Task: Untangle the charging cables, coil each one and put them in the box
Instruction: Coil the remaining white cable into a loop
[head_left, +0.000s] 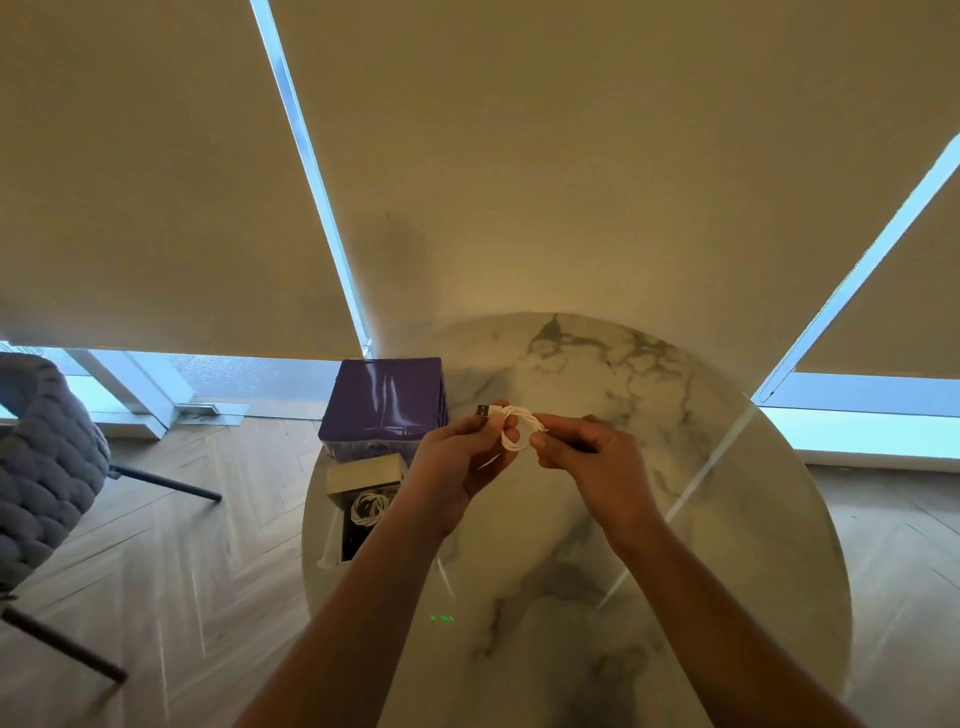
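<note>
Both hands hold a small white cable coil (516, 427) above the counter (701, 519): left hand (457, 457) fingers curled round it, right hand (587, 457) fingers pinching its loops. The open box (363, 470) at the counter's left edge holds another coiled white cable (370, 506), beside a purple box (384, 400).

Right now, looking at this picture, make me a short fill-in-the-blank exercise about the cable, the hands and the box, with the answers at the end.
1. Both hands, the left hand and the right hand, hold a coiled cable whose colour is ____.
2. The open box on the marble table already holds a coiled ____.
3. The cable's USB plug sticks out above the ____ hand.
4. Beyond the open box stands a closed box coloured ____.

Missing words: white; cable; left; purple
</note>
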